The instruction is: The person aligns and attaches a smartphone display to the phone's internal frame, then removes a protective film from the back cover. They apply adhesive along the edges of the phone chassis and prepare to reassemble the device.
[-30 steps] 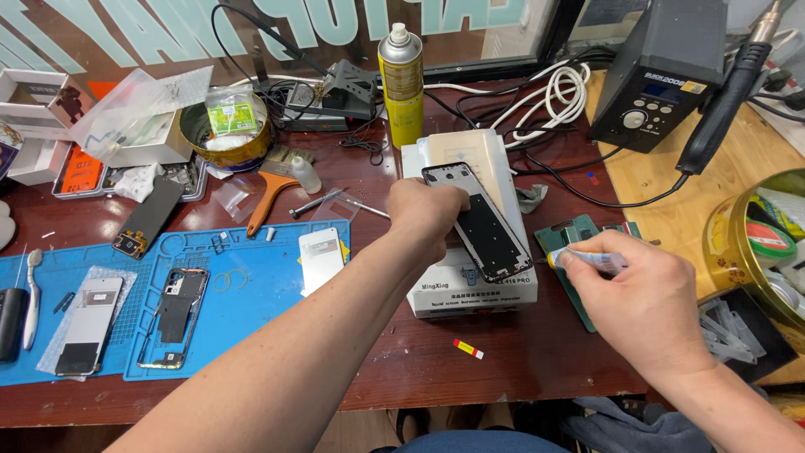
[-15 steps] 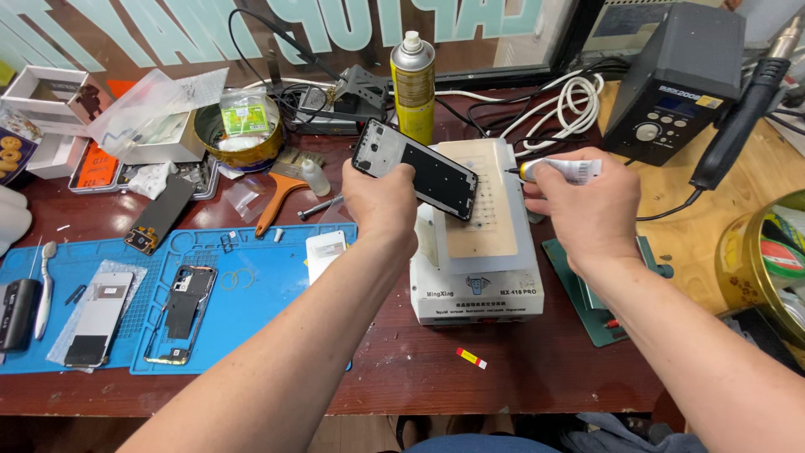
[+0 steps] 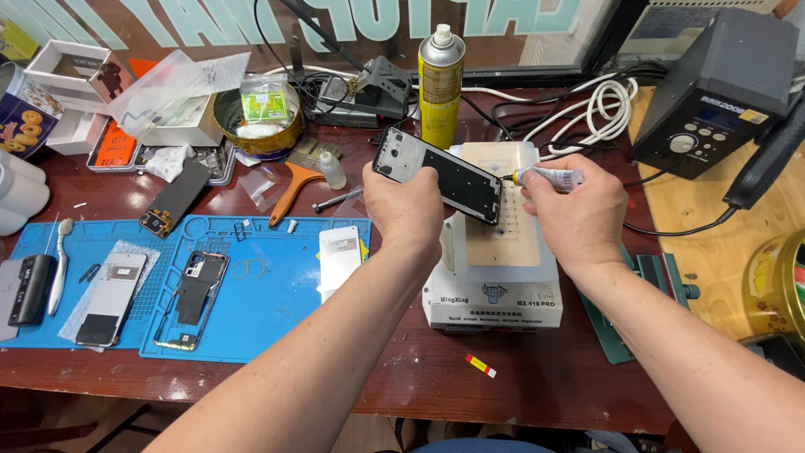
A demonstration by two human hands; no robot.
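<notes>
**Phone frame and glue tube held over the heating plate**

One phone frame (image 3: 438, 176) is held up in the left hand (image 3: 402, 205), gripped at its lower edge, tilted, above the white heating plate (image 3: 495, 252). The right hand (image 3: 579, 214) is clenched round one small glue tube (image 3: 549, 177), whose tip meets the frame's right end.

The plate is a single white box with a tan pad on top, standing on the red-brown table (image 3: 419, 377). Behind it stands one yellow spray can (image 3: 440, 80), upright, and beside that one soldering stand (image 3: 377, 88) with dark cables. To the right is one dark station (image 3: 721, 92), with a coil of white cable (image 3: 599, 109) before it.

To the left lies one blue mat (image 3: 268, 310). On it are two opened phone bodies (image 3: 189, 298), side by side, and one white part (image 3: 340, 256) close to the left forearm. One orange scraper (image 3: 293, 189) and one round tin (image 3: 256, 117) lie beyond the mat. The forearms cover part of the mat and of the plate's front.
</notes>
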